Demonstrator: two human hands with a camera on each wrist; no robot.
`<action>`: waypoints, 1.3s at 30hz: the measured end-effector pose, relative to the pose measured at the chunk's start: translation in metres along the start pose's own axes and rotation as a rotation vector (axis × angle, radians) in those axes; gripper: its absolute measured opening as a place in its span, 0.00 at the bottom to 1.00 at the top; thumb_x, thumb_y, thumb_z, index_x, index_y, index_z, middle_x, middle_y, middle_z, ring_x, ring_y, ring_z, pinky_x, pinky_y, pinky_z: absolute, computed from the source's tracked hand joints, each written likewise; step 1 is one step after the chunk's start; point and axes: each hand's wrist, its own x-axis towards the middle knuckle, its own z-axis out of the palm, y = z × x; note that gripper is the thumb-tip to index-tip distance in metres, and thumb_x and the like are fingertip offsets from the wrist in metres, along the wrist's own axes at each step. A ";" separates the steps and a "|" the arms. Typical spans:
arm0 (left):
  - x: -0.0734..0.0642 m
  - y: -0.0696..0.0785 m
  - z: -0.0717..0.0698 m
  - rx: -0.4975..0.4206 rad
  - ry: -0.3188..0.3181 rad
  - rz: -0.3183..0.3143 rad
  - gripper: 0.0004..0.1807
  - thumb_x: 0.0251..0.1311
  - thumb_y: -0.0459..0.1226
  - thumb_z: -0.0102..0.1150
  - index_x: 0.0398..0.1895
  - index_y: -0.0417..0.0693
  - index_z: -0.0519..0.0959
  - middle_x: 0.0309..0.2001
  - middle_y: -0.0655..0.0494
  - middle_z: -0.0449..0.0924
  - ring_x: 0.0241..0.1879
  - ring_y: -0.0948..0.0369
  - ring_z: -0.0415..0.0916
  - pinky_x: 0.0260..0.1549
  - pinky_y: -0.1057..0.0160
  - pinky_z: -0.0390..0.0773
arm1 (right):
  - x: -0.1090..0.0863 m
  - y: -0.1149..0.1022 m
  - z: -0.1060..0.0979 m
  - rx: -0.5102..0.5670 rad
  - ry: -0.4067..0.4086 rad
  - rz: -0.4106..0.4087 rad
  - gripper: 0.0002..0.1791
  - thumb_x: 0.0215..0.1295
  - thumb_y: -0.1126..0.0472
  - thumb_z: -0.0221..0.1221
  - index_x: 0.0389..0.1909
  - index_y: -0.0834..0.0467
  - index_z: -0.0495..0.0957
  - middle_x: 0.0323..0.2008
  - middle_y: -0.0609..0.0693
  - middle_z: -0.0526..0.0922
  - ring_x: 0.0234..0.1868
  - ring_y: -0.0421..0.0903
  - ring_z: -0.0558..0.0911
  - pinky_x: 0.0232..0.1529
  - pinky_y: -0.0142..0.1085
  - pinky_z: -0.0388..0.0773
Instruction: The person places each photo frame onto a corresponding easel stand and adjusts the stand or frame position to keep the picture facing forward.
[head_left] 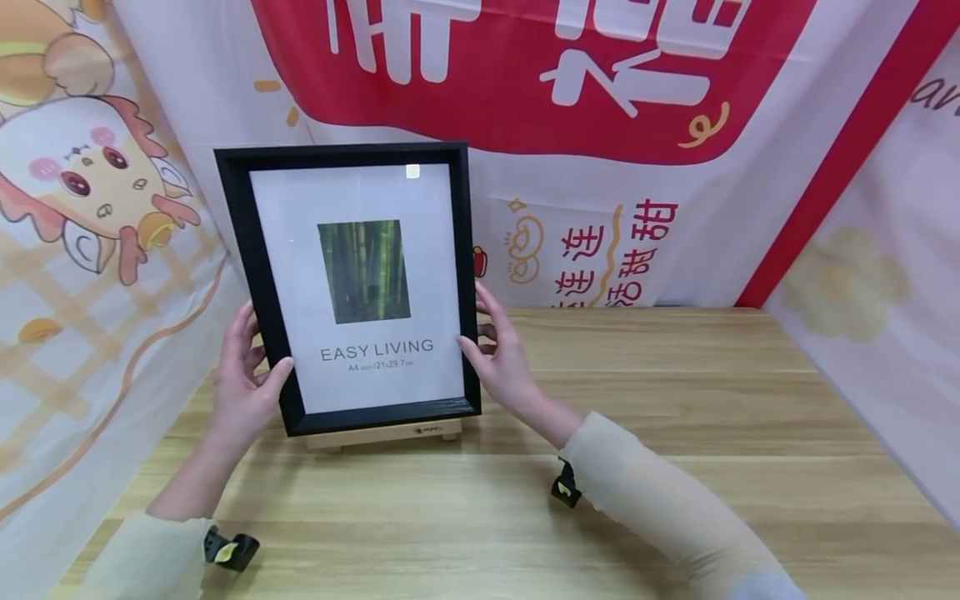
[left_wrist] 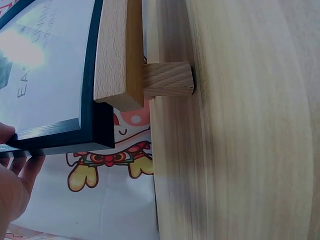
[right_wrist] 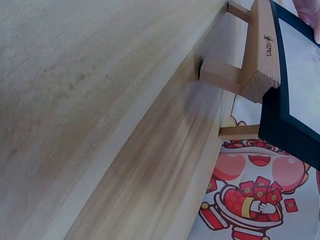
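Observation:
A black picture frame (head_left: 474, 333) with a white "EASY LIVING" insert and a small bamboo photo stands leaning back on a wooden easel (head_left: 375, 437). My left hand (head_left: 246, 379) grips its left edge low down, thumb on the front and fingers around the side. On the opposite edge my right hand (head_left: 501, 350) holds the frame, its thumb on the front and fingers partly hidden behind. The left wrist view shows the frame's lower corner on the easel's ledge (left_wrist: 117, 55). Short wooden feet (right_wrist: 220, 75) bear the easel in the right wrist view.
A wood-grain table (head_left: 675, 400) lies beneath the easel. Behind it hangs a red and white printed cloth (head_left: 525, 142), and a cartoon-printed cloth (head_left: 75, 333) runs down the left side. A pale cloth (head_left: 885, 333) borders the right. Each wrist carries a small black camera (head_left: 232, 550).

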 end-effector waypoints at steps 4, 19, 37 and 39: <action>-0.001 -0.002 -0.002 -0.020 -0.004 -0.011 0.43 0.61 0.19 0.53 0.76 0.52 0.52 0.65 0.45 0.63 0.48 0.64 0.69 0.41 0.80 0.73 | -0.003 0.000 -0.003 -0.024 -0.021 0.037 0.44 0.64 0.71 0.61 0.75 0.45 0.53 0.61 0.57 0.68 0.45 0.51 0.80 0.39 0.46 0.82; -0.044 -0.023 -0.014 0.022 -0.234 -0.061 0.58 0.52 0.21 0.66 0.78 0.56 0.41 0.64 0.31 0.60 0.49 0.74 0.68 0.39 0.79 0.75 | -0.056 -0.022 -0.017 0.061 -0.172 0.303 0.51 0.57 0.78 0.63 0.75 0.61 0.44 0.62 0.71 0.63 0.52 0.66 0.76 0.47 0.56 0.79; -0.056 -0.037 -0.007 0.047 -0.331 -0.093 0.67 0.46 0.22 0.71 0.78 0.55 0.31 0.72 0.30 0.44 0.57 0.32 0.63 0.41 0.80 0.72 | -0.072 0.012 0.008 0.124 -0.259 0.414 0.64 0.52 0.80 0.64 0.78 0.41 0.35 0.60 0.64 0.63 0.46 0.56 0.79 0.46 0.41 0.82; -0.056 -0.037 -0.007 0.038 -0.333 -0.098 0.67 0.46 0.22 0.71 0.78 0.55 0.31 0.72 0.31 0.43 0.56 0.31 0.64 0.40 0.78 0.74 | -0.072 0.012 0.010 0.141 -0.250 0.415 0.64 0.53 0.81 0.64 0.78 0.42 0.34 0.59 0.65 0.64 0.46 0.57 0.79 0.46 0.40 0.81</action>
